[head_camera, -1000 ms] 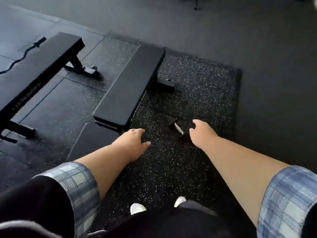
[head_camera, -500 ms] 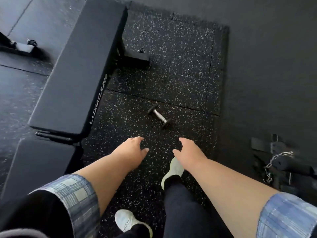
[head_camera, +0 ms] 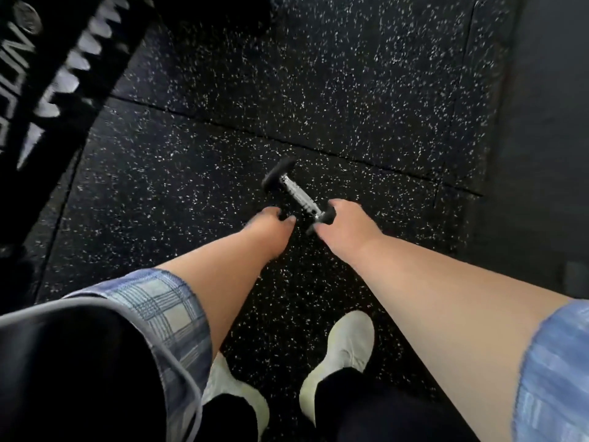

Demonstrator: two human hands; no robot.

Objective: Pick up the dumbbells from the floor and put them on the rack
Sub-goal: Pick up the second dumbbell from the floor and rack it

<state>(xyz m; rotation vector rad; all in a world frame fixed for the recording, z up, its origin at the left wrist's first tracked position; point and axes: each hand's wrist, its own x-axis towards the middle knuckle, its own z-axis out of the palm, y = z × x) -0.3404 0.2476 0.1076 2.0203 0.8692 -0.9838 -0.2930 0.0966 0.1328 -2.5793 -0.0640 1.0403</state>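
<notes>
A small dumbbell (head_camera: 296, 194) with black ends and a chrome handle lies diagonally on the speckled rubber floor (head_camera: 350, 90). My right hand (head_camera: 345, 226) is at its near end, fingers apart and partly covering that black end; whether it touches is unclear. My left hand (head_camera: 271, 223) hovers just left of the same end, fingers curled loosely, holding nothing. No rack is in view.
A black padded bench (head_camera: 54, 68) with white lettering fills the upper left corner. My two feet in white shoes (head_camera: 345, 349) stand on the speckled mat below my hands. Plain dark flooring (head_camera: 548, 122) runs along the right side.
The camera has dropped much closer to the floor. Both hands have moved forward and now reach the dumbbell's near end; the bench has slid out to the upper left.
</notes>
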